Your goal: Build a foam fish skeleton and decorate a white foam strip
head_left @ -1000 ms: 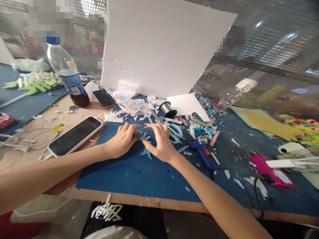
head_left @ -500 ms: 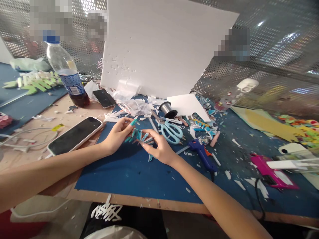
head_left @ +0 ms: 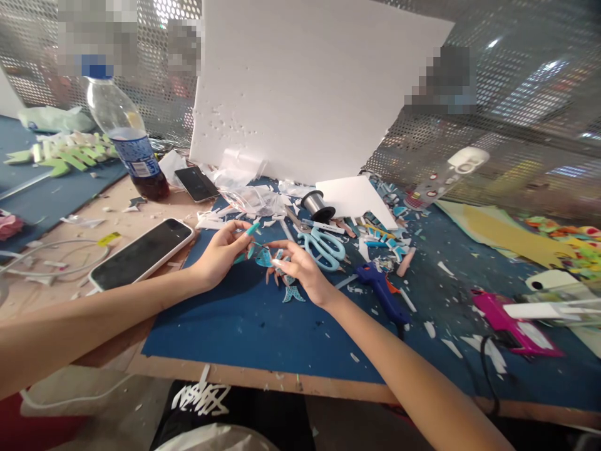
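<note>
My left hand [head_left: 220, 254] pinches one end of a small teal paper fish-bone craft [head_left: 270, 262] and holds it just above the blue mat [head_left: 253, 326]. My right hand [head_left: 303, 270] grips the craft's other end from the right, fingers curled over it. The craft's teal tail [head_left: 293, 294] hangs below my right hand, close to the mat. Light-blue scissors [head_left: 327, 246] lie just right of my right hand.
A phone [head_left: 141, 254] lies left of the mat, a second phone [head_left: 196, 183] and a drink bottle [head_left: 129, 147] behind it. A white foam board [head_left: 305, 88] leans at the back. A blue glue gun [head_left: 382, 294], a pink glue gun [head_left: 511, 322], a wire spool [head_left: 315, 203] and scraps lie right.
Both hands have lifted the teal craft off the mat, where they were pressing it. My right hand has turned and shifted slightly right; the tail now dangles free.
</note>
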Tool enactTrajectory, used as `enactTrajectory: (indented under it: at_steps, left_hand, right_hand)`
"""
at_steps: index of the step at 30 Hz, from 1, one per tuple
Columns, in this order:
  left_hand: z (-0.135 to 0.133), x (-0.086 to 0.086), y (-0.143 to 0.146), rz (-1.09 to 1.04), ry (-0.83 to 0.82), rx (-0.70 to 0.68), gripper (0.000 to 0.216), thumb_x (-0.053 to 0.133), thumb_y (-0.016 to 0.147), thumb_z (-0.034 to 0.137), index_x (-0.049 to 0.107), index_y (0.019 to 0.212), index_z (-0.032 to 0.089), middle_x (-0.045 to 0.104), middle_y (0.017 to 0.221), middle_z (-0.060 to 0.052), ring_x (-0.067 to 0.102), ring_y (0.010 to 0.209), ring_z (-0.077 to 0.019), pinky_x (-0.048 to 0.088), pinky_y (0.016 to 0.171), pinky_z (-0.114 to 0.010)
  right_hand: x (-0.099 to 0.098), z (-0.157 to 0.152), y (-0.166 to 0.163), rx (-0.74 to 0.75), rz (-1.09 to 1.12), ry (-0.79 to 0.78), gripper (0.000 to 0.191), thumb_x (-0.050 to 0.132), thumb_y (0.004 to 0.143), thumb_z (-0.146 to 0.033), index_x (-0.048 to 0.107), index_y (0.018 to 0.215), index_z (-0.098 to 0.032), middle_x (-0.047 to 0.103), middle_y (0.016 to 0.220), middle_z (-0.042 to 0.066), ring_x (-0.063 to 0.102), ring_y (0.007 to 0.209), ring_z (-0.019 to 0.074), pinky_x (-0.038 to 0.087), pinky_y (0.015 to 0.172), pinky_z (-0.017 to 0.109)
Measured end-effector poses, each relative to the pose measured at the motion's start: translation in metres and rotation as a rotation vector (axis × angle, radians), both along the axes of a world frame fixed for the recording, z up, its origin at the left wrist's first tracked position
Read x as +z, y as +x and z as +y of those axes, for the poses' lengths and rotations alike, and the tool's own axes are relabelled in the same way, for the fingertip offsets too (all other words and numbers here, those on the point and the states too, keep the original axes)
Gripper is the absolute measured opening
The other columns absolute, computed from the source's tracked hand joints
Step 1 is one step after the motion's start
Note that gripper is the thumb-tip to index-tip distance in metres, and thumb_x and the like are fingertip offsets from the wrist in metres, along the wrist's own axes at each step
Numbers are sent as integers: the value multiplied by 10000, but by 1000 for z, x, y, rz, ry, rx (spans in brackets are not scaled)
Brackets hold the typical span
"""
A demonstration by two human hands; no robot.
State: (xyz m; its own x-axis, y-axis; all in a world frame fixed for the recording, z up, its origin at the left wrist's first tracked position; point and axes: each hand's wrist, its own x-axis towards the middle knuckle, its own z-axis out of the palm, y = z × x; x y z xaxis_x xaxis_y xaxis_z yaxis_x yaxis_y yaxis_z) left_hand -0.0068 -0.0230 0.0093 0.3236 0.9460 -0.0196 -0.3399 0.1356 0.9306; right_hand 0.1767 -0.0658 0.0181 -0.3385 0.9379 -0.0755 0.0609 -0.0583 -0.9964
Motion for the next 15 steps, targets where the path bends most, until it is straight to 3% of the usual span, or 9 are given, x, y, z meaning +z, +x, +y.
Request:
enactTrajectory:
  at_steps: [3,7,15]
  left_hand:
    - [-1,2,1,-19,-9,-9,394,797,650,377,531,854,170,557,593,57,478,485,-53,349,462,-152]
    - [-1,3,1,-29,-13,-28,433,831,595,376,544,844,167,558,596,55,472,491,-56,350,463,-159]
    - [1,-1,1,-28,-17,-37,381,825,618,293,575,861,140,582,607,37,509,555,-67,387,544,-167]
  right_hand:
    - [1,-2,-1,-36,-162,67,313,661,759,-348,512,987,-194,613,767,7,601,643,140,444,592,266]
    - [3,-3,-2,27,-235,130,171,637,784,-323,547,828,-184,608,711,12,607,643,152,446,567,256]
    - [7,-8,-5,141,-366,438,63,568,801,-228,591,823,-174,596,778,27,564,701,146,447,664,274]
